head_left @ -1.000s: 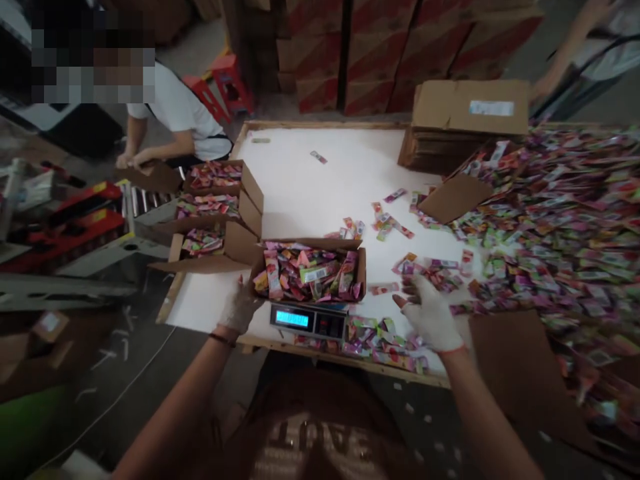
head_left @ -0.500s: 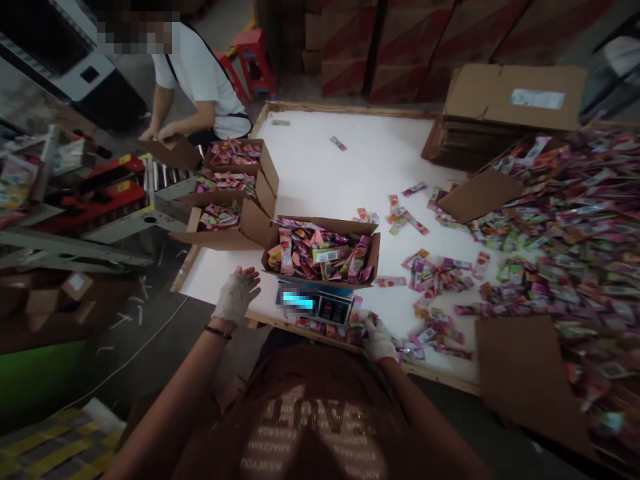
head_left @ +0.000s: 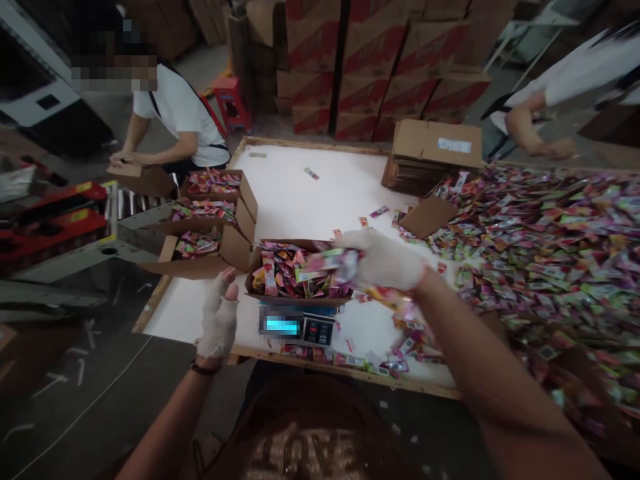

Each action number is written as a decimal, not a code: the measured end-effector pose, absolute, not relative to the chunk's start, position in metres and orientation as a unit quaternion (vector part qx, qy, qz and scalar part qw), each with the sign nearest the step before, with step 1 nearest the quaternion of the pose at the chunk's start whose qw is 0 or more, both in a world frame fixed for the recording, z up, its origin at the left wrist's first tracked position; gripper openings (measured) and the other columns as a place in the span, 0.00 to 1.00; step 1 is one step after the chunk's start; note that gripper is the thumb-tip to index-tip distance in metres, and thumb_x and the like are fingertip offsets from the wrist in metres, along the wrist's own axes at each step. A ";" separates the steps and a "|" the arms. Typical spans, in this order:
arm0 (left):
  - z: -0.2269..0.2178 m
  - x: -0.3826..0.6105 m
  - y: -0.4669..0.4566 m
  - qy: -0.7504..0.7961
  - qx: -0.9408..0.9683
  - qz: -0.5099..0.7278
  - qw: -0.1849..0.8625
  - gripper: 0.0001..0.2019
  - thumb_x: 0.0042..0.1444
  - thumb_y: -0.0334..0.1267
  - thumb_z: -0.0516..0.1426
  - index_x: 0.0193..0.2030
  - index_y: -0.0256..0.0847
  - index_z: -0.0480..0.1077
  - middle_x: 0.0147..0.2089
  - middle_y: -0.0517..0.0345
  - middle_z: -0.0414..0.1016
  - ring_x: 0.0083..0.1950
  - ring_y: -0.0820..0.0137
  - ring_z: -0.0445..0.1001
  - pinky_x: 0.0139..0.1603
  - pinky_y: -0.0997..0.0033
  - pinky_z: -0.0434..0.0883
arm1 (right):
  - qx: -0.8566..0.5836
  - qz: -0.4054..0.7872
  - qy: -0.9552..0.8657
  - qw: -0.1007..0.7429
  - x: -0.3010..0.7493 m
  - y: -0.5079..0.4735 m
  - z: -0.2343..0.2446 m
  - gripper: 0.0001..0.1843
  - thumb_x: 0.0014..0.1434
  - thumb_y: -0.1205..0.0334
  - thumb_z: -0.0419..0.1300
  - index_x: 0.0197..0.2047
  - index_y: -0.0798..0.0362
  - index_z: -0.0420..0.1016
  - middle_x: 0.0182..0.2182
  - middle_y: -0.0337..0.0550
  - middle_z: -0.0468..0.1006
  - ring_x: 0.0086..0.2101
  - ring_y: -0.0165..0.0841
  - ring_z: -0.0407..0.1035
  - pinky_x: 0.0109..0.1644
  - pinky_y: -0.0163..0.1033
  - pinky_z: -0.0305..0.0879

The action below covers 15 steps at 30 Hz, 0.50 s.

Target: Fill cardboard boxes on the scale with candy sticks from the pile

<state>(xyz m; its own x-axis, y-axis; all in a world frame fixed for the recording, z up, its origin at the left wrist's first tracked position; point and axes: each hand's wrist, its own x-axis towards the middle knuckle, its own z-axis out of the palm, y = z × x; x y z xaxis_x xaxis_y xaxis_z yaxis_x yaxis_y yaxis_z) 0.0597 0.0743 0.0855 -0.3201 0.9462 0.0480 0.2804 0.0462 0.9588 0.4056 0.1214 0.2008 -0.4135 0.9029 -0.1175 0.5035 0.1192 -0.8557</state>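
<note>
A cardboard box [head_left: 300, 300] full of small wrapped candy packets [head_left: 285, 267] rests on a digital scale [head_left: 319, 331] with a lit display. My right hand [head_left: 390, 261], in a white glove, is above the box's right side, closed around several candy packets that stick out toward the box and look blurred. My left hand [head_left: 219, 320], gloved with bare fingertips, is raised just left of the box. Its fingers are apart and it holds nothing.
Several filled boxes [head_left: 193, 267] line the table's left side. A big heap of packets [head_left: 540, 240] covers the right, near stacked flat cartons [head_left: 435, 143]. A seated co-worker [head_left: 175, 120] handles a box at left; another person's arm [head_left: 535, 123] reaches in at upper right.
My right hand has risen from the packets at the table's front edge to the box, now with packets in it. My left hand has turned more upright. Another person's arm has come into view.
</note>
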 end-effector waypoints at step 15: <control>0.068 0.019 0.005 0.791 0.320 0.380 0.356 0.36 0.50 0.63 0.66 0.62 0.46 0.76 0.61 0.49 0.81 0.67 0.46 0.75 0.71 0.44 0.69 | -0.666 0.422 -0.503 0.354 0.507 0.107 0.103 0.34 0.63 0.46 0.61 0.69 0.50 0.65 0.63 0.55 0.75 0.54 0.43 0.76 0.51 0.49 0.80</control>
<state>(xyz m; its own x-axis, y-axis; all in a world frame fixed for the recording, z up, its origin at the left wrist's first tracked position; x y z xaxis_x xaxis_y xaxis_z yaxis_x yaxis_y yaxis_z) 0.0193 0.0048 0.0679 -0.5414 0.7772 -0.3209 0.2355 0.5065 0.8295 0.5072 0.1074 0.1028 0.1382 0.9689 -0.2052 0.3711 -0.2427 -0.8963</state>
